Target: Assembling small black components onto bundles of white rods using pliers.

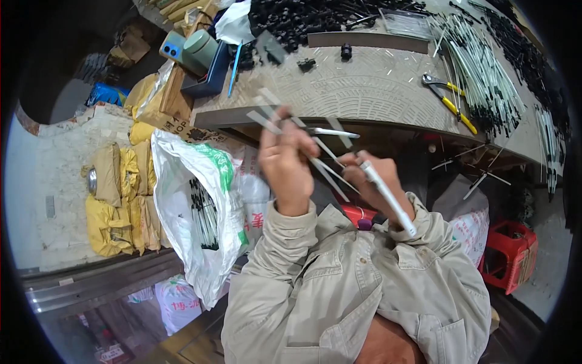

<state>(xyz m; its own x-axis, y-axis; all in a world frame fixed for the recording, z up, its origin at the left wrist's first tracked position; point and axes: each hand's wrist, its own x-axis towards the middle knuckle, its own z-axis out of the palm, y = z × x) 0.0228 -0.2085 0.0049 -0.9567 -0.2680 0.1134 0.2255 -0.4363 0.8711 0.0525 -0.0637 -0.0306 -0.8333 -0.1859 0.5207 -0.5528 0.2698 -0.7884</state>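
Rods (336, 132), blurred past counting, sit clamped in left hand (288, 164), one white tube (388, 197) in right hand (388, 173).

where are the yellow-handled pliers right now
In the head view, the pliers lie on the table at right, near its front edge, beside the pile of pale rods.

The long white cylindrical tube (388, 197) and thin flat pale strips (265, 122) looked like plastic, the tube smooth. The grey patterned table (364, 91) looked rough and matt. The yellow-handled pliers (451, 107) showed bare metal and glossy grips; the open white sack (173, 209) was crinkled plastic, the beige jacket (315, 279) matt cloth.
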